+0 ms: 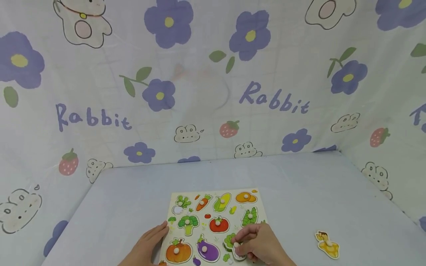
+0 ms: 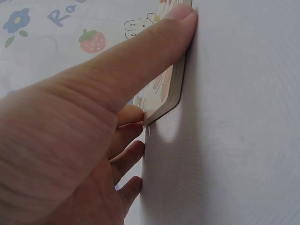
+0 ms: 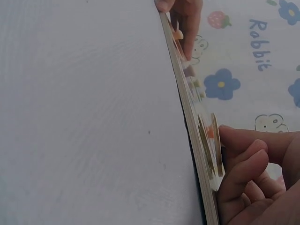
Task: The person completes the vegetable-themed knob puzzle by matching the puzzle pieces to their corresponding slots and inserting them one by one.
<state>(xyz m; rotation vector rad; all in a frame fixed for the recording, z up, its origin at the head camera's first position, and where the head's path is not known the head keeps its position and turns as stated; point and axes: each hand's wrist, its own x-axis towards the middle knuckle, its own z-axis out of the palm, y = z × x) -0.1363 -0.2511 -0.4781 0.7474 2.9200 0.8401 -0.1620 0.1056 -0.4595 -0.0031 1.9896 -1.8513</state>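
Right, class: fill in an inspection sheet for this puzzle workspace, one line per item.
Surface: table under a plain pale cloth.
Job's things: puzzle board with vegetable pieces seated; green piece at its near right.
Clutter: yellow piece lying apart on the right.
Grippers: left hand rests at the board's left edge; right hand pinches the green piece's knob.
Cables: nothing seen.
Surroundings: backdrop printed with flowers and "Rabbit".

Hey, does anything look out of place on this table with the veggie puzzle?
Yes: one yellow puzzle piece lies alone on the table, well right of the puzzle board, while the other pieces sit in the board.
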